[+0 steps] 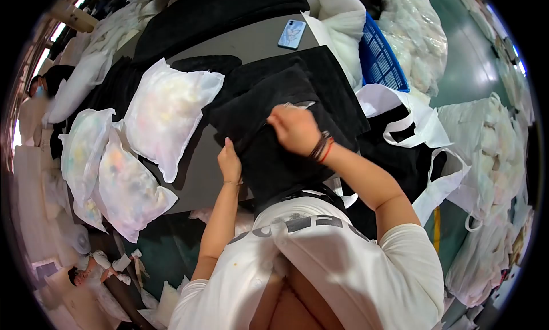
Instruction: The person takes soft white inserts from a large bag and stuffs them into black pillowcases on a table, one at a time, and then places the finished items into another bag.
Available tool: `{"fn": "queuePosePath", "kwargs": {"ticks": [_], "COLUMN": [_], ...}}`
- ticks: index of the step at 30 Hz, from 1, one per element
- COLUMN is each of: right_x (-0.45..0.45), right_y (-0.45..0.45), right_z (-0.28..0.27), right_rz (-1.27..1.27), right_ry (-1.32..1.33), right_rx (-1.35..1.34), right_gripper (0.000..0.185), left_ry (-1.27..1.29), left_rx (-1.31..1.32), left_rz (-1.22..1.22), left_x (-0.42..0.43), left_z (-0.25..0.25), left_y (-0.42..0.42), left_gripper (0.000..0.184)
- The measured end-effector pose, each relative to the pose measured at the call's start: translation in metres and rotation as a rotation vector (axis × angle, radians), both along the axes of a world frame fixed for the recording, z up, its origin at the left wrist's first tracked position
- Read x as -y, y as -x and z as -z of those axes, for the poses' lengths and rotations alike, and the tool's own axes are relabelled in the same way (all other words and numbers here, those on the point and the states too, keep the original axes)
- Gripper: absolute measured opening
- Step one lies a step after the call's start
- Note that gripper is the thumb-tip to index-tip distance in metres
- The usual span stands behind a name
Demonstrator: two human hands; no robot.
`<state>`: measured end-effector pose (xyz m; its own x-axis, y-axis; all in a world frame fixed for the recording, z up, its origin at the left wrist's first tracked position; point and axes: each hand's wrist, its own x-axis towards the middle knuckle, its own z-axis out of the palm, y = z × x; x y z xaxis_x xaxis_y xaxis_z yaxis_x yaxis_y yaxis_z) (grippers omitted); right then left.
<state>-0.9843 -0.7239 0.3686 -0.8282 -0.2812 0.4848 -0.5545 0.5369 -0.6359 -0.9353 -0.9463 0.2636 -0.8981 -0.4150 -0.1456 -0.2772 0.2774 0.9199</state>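
A black fabric piece like a cushion cover [260, 104] lies in front of me on the table, on top of more black fabric [334, 81]. My left hand [230, 161] is closed on its left edge, thumb pointing up. Over the middle of the cover, my right hand [294, 128] is closed, its fingertips pinched together close to the cloth. What those fingers hold is too small to make out. A small whitish strip shows just beyond the right knuckles.
Stuffed white pillows [171, 110] lie at the left of the grey table [229, 44]. A blue phone [292, 34] rests at the back. A blue basket [382, 58] and a white bag [434, 141] stand at the right. Other people are at the far left.
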Motion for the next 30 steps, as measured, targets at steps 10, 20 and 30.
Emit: {"fn": "queuePosePath", "kwargs": {"ticks": [10,20,30], "right_x": [-0.052,-0.018,-0.05], "right_y": [0.03,0.008,0.007], "right_z": [0.032,0.07,0.074], "right_rz": [0.123,0.242,0.379], "right_ry": [0.19,0.035,0.079], "right_rx": [0.276,-0.145,-0.189], "right_gripper": [0.017,0.009,0.01], "left_ry": [0.23,0.855,0.334], "left_rx": [0.057,-0.741,-0.102], "left_rz": [0.013,1.124,1.364], "left_x": [0.035,-0.076,-0.137], "left_z": [0.033,-0.087,-0.056], "left_y": [0.002,0.112,0.187], "left_gripper": [0.047,0.055,0.014]}}
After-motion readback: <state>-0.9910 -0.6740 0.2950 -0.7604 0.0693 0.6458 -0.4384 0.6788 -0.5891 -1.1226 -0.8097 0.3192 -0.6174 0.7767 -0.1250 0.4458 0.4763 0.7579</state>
